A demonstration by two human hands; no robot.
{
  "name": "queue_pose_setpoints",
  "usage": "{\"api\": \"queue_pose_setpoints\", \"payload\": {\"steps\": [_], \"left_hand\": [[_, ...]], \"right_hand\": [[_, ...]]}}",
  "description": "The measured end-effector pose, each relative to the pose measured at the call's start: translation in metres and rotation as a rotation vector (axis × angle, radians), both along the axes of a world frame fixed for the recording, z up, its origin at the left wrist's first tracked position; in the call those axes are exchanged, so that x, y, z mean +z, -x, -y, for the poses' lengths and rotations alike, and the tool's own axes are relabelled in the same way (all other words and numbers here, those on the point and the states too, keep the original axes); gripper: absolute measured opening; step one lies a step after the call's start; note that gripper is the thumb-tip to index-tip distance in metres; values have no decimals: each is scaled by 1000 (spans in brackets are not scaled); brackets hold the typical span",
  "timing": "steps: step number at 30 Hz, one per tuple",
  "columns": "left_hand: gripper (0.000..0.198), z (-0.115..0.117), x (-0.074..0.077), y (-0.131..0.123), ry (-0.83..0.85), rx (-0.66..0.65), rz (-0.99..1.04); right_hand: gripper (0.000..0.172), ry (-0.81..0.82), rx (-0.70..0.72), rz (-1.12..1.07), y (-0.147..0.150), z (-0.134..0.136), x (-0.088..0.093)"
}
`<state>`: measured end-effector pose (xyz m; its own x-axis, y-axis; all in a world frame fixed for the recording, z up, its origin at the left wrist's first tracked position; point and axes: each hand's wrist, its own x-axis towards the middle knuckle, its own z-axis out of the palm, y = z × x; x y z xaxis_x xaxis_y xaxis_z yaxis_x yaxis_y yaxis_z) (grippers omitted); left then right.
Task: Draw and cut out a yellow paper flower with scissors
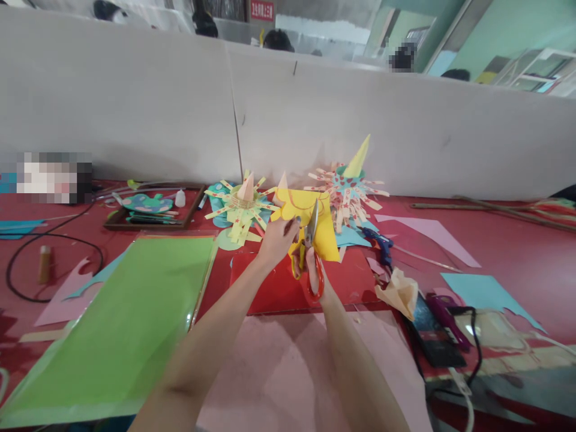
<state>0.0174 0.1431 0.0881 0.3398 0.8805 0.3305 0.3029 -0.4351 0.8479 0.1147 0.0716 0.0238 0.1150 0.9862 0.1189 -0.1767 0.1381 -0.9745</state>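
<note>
In the head view a sheet of yellow paper [326, 240] with curved drawn lines stands up in front of me. My left hand [279, 239] is closed at its left edge, fingers pinching the paper. Scissors [314, 221] with red and yellow handles point upward in front of the sheet, blades close together. Their handles are gripped by my right hand [310, 264], partly hidden behind the loops. Behind the paper stand two paper crafts with cones and radiating patterned strips, a green one [243, 207] on the left and a pink and teal one [348, 186] on the right.
A red board [256, 288] lies below my hands. Green paper in a clear sleeve [135, 312] is at left, with a brown tray [184, 219] of supplies behind. A blue glue gun [381, 245], crumpled paper [400, 293] and a phone [434, 336] lie right. A white partition [157, 108] stands behind.
</note>
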Motion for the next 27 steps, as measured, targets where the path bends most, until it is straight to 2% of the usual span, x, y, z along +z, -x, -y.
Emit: {"api": "queue_pose_setpoints", "payload": {"steps": [14,18,27], "left_hand": [[41,-1,-2,0,10,28,-13],[40,0,-4,-1,-30,41,-45],[40,2,-1,-2,5,44,-66]], "right_hand": [[56,-10,43,-5,-2,1,1],[51,0,25,-14,-2,0,1],[52,45,-20,20,-2,2,7]]}}
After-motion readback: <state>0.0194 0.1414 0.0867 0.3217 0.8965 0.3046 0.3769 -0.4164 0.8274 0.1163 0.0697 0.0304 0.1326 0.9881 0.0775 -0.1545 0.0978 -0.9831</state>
